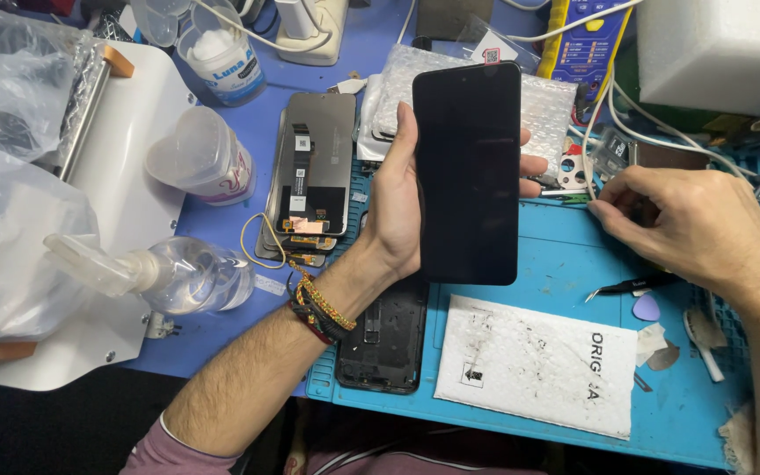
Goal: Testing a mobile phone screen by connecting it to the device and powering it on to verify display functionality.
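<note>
The left hand (pixel 395 207) is gripping a black phone screen (pixel 468 171) by its long edges, thumb along the near side and fingertips showing past the far side, holding it upright above the far edge of the blue work mat (pixel 565 264) with its dark glass facing the camera. The right hand (pixel 692 224) is resting on the mat's far right part, fingers curled and pinching toward a small spot near a white cable (pixel 653 123); whether anything is actually caught between the fingertips cannot be told. Under the left wrist, a black phone frame (pixel 386 339) is lying at the mat's near left corner, and just beside it a white padded envelope (pixel 534 365) is lying along the near edge. Black tweezers (pixel 631 286) and a lilac pick (pixel 646 308) are sitting near the right hand on the mat. Left of the mat, on the blue table (pixel 261 132), a stack of display panels (pixel 310 171) with copper flex tails is lying face down, with a clear bottle (pixel 182 277) on its side and an upturned plastic cup (pixel 200 158) close to the left edge. A bubble-wrap pouch (pixel 547 110) is lying behind the held screen near the table's far edge.
</note>
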